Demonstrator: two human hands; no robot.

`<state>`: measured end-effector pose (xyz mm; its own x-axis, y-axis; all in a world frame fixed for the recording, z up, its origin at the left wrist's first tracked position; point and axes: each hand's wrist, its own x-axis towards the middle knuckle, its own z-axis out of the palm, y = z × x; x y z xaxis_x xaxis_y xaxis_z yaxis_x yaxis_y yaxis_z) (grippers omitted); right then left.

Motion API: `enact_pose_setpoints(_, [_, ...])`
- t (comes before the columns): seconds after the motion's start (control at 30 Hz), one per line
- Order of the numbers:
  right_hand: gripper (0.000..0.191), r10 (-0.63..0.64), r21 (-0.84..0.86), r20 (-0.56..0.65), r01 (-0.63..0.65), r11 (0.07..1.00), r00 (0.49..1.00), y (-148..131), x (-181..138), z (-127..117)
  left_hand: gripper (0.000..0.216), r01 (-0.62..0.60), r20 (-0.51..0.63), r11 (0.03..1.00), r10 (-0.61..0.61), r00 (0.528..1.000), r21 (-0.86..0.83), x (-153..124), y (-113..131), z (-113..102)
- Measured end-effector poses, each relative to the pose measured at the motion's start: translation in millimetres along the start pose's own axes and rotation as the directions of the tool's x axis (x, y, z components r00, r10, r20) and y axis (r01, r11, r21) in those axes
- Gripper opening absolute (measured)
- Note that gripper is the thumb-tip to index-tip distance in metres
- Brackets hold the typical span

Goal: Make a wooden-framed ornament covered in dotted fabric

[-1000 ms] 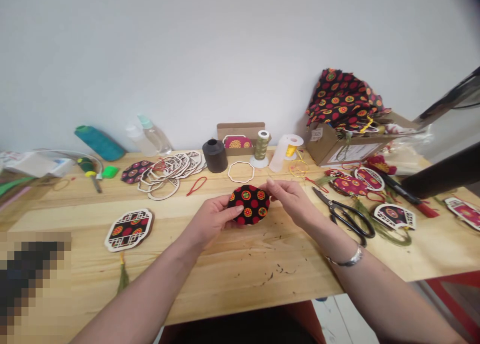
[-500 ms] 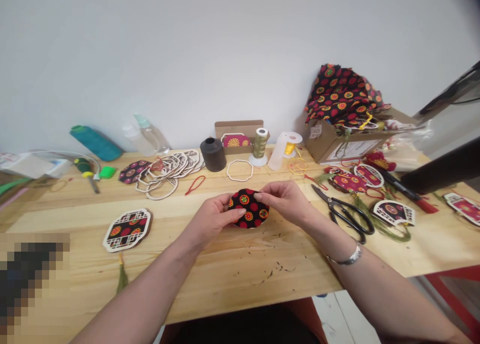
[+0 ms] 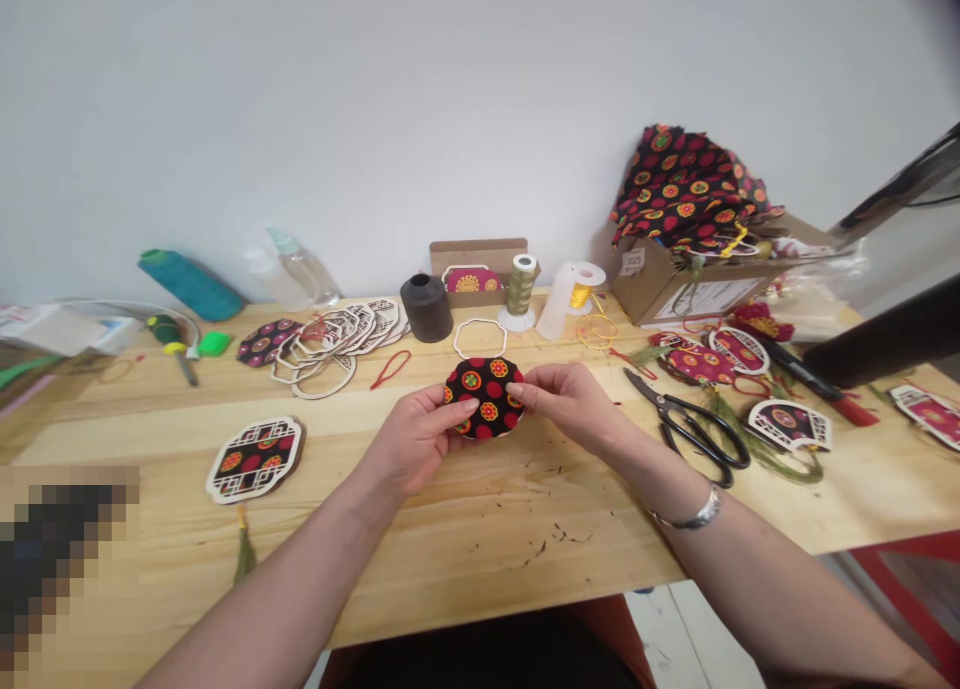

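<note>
A black fabric-covered panel (image 3: 491,409) with red dots and yellow-red flower rounds is held up between both hands, face toward me. My left hand (image 3: 420,431) grips its left edge, thumb flat across the front and fingers behind. At its right edge, my right hand (image 3: 566,404) pinches the rim between thumb and fingers. Just beyond the panel lies a thin pale wooden frame (image 3: 481,355) of the same scalloped outline. On the left rests a lattice-framed ornament (image 3: 255,459) with an olive tassel (image 3: 244,554). The panel's back is hidden from me.
Black scissors (image 3: 686,424) lie right of my right hand, near finished ornaments (image 3: 787,426). Wooden frames (image 3: 322,349), a black thread cone (image 3: 426,307) and thread spools (image 3: 522,294) stand along the wall. A cardboard box (image 3: 694,289) carries patterned cloth (image 3: 682,189). Dark scraps dot the table.
The panel has shifted slightly left and away from me and has turned a little in my hands. My right thumb now sits at its right edge rather than over its upper front.
</note>
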<state>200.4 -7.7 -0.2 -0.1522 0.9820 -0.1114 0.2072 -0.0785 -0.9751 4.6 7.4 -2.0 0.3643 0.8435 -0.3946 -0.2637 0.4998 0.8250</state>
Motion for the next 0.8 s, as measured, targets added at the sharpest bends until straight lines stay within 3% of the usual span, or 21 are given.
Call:
enact_pose_setpoints(0.23, [0.037,-0.008,-0.017,-0.03,0.007,1.0,1.0,1.9,1.5,-1.0,0.036,0.02,0.029,1.0,-0.02,0.999,0.014,0.3,0.1,1.0])
enact_pose_setpoints(0.57, [0.057,-0.004,0.125,-0.117,0.019,0.992,0.993,-2.1,0.6,-1.1,0.036,0.046,0.016,0.999,-0.046,0.999,0.003,-1.3,0.1,0.6])
enact_pose_setpoints(0.7, [0.054,-0.019,0.005,-0.022,0.019,1.0,1.0,-7.6,-2.7,-2.5,0.033,0.021,0.0,1.0,-0.021,1.0,-0.016,0.2,-0.1,-0.5])
enact_pose_setpoints(0.8, [0.05,0.058,-0.098,0.085,-0.049,0.994,0.995,-10.3,-4.9,-1.1,0.03,-0.01,-0.004,1.0,0.01,1.0,-0.028,1.8,-1.1,-2.3])
